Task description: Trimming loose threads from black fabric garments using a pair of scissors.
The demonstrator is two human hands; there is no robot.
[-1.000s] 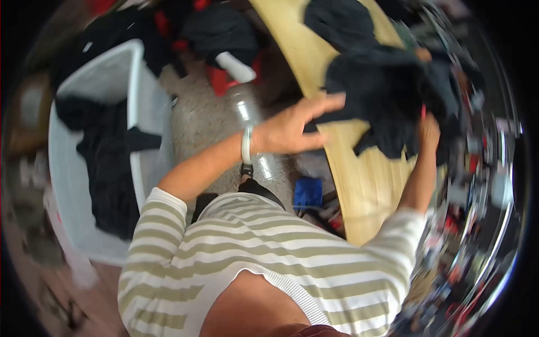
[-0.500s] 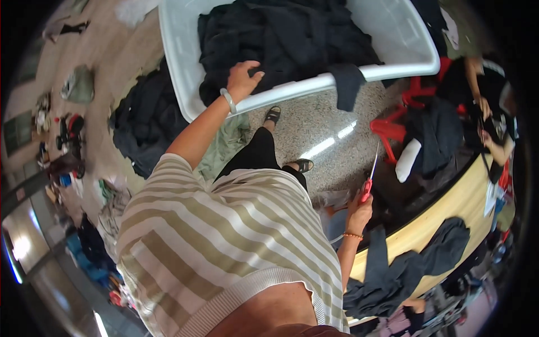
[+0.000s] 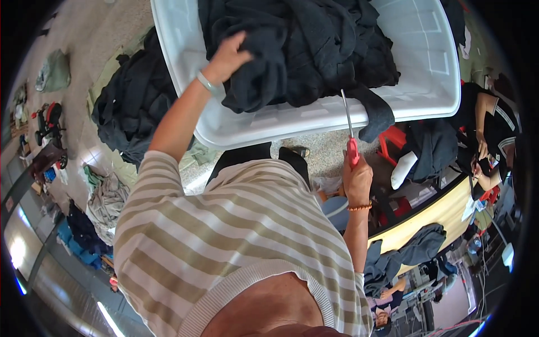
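Note:
My left hand, a pale bangle at its wrist, is over the heap of dark cloth in a large white plastic tub. Its thumb and fingers are apart and slightly blurred, touching or just above a raised fold. In my right hand, which wears a beaded bracelet, are red-handled scissors, their long thin blades together and pointing away from me. The tip appears in front of the cloth near the tub's near rim. A strip of dark cloth hangs over that rim beside the blades.
A dark cloth pile lies on the floor left of the tub. At right are a red stool, a pale wooden table with dark garments, and another person's arms. A bluish bucket stands near my right forearm.
The tub now appears nearer to my body. My right hand has brought the scissors forward to its rim. My left hand has moved farther over the cloth, which bulges higher beside it.

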